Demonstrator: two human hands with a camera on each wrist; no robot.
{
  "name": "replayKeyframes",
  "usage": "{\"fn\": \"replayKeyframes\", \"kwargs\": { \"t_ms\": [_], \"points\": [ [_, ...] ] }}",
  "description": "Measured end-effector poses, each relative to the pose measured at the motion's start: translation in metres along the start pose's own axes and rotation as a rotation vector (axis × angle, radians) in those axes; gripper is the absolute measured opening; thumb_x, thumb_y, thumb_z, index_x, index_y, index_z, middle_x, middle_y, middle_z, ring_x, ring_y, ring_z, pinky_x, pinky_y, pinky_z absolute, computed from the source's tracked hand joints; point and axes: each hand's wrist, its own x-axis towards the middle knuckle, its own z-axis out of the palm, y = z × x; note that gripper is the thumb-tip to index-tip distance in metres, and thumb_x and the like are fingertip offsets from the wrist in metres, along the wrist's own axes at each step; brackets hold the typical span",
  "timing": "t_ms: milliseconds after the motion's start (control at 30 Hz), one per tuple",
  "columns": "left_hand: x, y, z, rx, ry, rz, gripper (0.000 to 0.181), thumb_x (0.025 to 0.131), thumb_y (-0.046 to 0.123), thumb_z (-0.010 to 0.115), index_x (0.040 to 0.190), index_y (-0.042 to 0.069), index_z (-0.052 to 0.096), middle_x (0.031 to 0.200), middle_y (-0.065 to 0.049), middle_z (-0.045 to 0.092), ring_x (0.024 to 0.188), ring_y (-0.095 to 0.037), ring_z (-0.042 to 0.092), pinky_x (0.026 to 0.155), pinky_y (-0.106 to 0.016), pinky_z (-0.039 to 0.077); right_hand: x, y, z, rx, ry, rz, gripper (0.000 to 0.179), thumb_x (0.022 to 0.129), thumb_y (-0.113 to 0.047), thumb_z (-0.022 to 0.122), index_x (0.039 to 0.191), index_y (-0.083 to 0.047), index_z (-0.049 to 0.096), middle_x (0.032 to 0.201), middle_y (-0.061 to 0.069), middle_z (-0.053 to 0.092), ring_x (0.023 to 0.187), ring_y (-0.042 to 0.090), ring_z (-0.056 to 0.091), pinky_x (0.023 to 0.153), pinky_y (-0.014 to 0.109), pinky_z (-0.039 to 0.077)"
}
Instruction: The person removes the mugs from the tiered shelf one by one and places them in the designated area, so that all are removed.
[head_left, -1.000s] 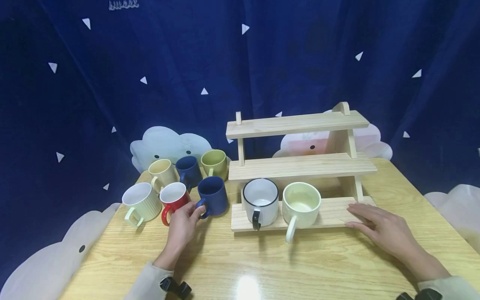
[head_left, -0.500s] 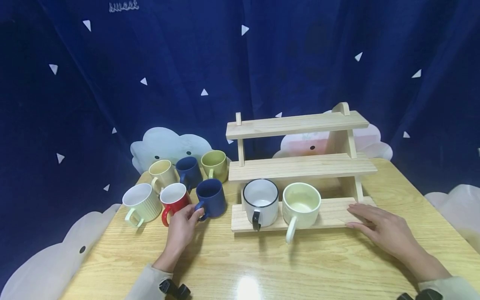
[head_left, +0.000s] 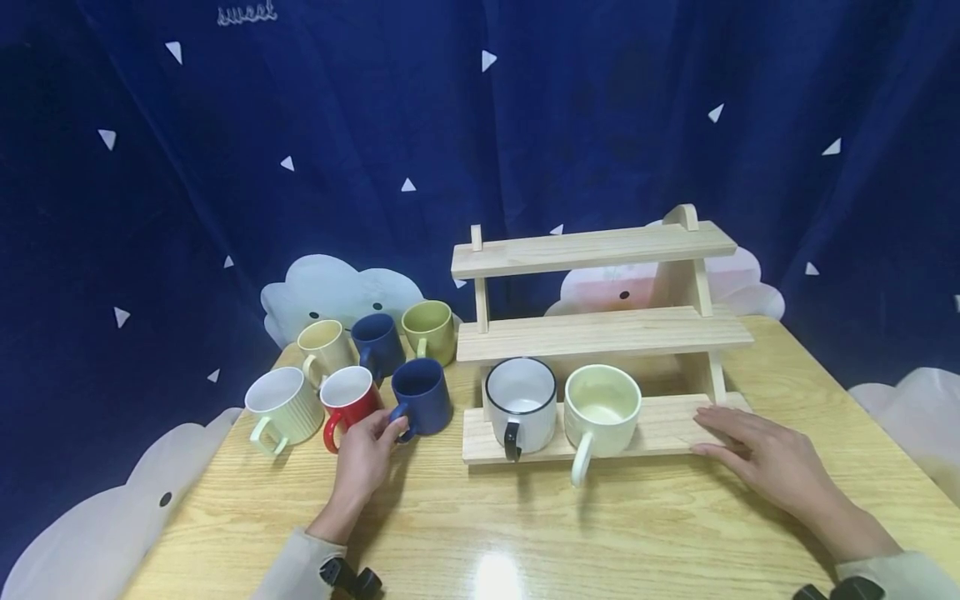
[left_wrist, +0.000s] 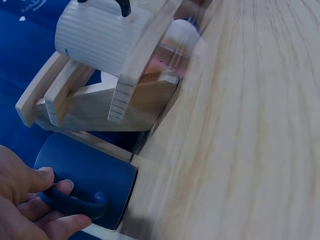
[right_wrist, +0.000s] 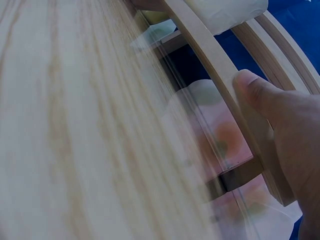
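My left hand point(head_left: 365, 456) pinches the handle of the front dark blue mug point(head_left: 431, 407), which stands upright on the table. In the left wrist view, thumb and fingers close on that handle at the side of the blue mug point(left_wrist: 87, 172). My right hand point(head_left: 776, 458) rests on the right end of a three-tier wooden display shelf point(head_left: 675, 425), fingers laid over the lowest board and thumb along its front edge. On that board stand a white mug with a black rim point(head_left: 528, 425) and a cream mug point(head_left: 611, 429), handles toward me.
Left of the held mug are a red mug point(head_left: 363, 404) and a pale green ribbed mug point(head_left: 296, 417). Behind them stand a yellow mug point(head_left: 333, 350), another blue mug point(head_left: 384, 350) and an olive mug point(head_left: 438, 337). A dark blue curtain point(head_left: 375, 100) hangs behind the table point(head_left: 600, 533).
Since a second ago the front blue mug has shifted slightly left and toward me, with the left hand on its handle. The right hand and shelf stay where they were.
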Motion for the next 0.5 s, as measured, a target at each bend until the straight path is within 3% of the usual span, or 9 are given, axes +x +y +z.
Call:
{"fn": "replayKeyframes", "kwargs": {
  "t_ms": [500],
  "points": [
    [0.0025,-0.001,-0.0012,0.055,-0.026,0.019,0.017,0.09,0.018,0.072,0.099,0.003,0.072,0.086,-0.008,0.072,0.077,-0.022,0.064,0.071,-0.037,0.05,0.0002,-0.0005,-0.0002,0.012,-0.005,0.006,0.054,0.067,-0.039,0.086,0.116,-0.023,0.072,0.118,0.003,0.069,0.107,0.023,0.065,0.076,0.052,0.05]
  ]
}}
